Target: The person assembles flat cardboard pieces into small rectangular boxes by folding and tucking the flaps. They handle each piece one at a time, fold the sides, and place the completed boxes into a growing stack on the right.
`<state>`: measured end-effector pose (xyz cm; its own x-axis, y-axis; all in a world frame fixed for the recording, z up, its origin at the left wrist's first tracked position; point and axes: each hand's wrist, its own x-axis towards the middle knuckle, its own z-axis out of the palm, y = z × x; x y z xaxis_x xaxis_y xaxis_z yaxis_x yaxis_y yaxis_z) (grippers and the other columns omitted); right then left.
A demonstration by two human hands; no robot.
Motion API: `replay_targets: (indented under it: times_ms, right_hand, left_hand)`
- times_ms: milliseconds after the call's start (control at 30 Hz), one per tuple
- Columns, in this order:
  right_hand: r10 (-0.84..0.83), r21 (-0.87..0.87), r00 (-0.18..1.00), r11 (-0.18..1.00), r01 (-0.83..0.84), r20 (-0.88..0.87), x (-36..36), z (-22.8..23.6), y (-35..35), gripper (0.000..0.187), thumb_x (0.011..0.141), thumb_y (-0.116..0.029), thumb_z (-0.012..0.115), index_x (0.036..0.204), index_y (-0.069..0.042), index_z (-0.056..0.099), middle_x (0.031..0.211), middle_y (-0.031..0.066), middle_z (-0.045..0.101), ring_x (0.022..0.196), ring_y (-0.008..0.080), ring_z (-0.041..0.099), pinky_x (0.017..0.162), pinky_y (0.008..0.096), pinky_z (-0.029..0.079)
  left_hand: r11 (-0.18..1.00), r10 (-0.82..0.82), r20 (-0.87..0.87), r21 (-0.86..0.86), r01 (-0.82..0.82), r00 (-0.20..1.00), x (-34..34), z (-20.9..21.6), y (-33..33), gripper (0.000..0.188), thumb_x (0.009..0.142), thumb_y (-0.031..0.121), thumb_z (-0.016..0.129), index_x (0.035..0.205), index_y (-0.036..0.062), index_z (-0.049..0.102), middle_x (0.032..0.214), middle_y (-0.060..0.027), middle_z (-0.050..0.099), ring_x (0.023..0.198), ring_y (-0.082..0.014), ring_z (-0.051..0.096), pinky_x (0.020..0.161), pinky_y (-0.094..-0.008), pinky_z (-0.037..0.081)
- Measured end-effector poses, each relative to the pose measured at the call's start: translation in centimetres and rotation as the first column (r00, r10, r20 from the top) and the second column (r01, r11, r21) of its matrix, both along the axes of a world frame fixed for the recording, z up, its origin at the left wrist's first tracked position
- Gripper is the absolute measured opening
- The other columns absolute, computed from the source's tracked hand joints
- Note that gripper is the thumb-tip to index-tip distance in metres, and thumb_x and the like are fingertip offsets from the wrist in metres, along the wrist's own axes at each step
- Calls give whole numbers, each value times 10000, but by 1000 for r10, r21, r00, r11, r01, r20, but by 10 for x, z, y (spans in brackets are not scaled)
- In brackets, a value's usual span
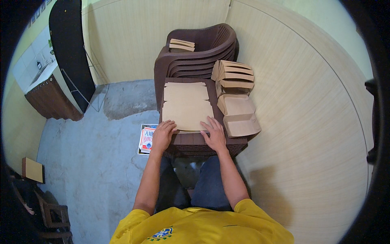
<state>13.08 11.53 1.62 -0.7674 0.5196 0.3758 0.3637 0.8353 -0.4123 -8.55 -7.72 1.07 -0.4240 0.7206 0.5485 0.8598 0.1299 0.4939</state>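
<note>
The left hand (163, 132) lay over the near left corner of a flat brown cardboard sheet (187, 105), its fingers fairly close together. The right hand (214, 132) rested at the near right corner, fingers spread over the surface. Both were open, palms down; whether either thumb reached under the edge could not be told. The sheet, notched along its left and right sides, lay flat on the seat of stacked brown chairs (195, 67), with another layer showing at its near edge.

Just right of it stood an open cardboard tray with a raised flap (241, 125), and beyond that a nested pile of trays (233, 77). More folded card pieces (182, 44) sat farther back among the chair backs. On the floor (93, 162), just left of the chairs, was a white-rimmed container (140, 147) holding printed packaging.
</note>
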Motion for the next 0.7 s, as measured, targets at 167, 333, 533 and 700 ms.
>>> replay_targets:
  times_ms: [167,333,533,700]
  right_hand:
    - [51,40,999,998,-50,-20,4,2,-1,387,1021,-327,703,1390,-220,743,1558,90,594,1460,367,483,1212,520,388]
    - [71,26,993,997,-69,-95,3,1,-4,301,1019,-254,706,1306,-200,781,1468,43,662,1409,331,528,1176,495,424]
    - [41,-18,973,999,-46,-229,3,1,-2,190,1015,-213,710,1170,-144,797,1282,46,742,1258,312,607,1081,471,461]
    - [13,-59,975,998,-27,-220,4,5,1,168,988,-186,736,1136,-125,786,1112,54,762,1158,305,637,1035,449,459]
  left_hand:
    - [1000,-1,121,-6,2,993,-5,0,-4,216,972,161,735,1139,35,786,1178,-107,786,1218,-348,694,1064,-482,537]
    - [993,-108,49,59,105,993,-7,4,-14,309,897,200,821,1153,30,787,1273,-142,748,1249,-363,668,1062,-478,534]
    - [996,-79,150,57,71,986,1,7,-20,427,853,256,865,1217,51,778,1336,-164,715,1277,-375,647,1097,-474,519]
    - [988,-134,146,-56,143,980,-7,19,-18,387,854,310,870,1133,52,800,1273,-107,727,1174,-339,668,1024,-463,526]
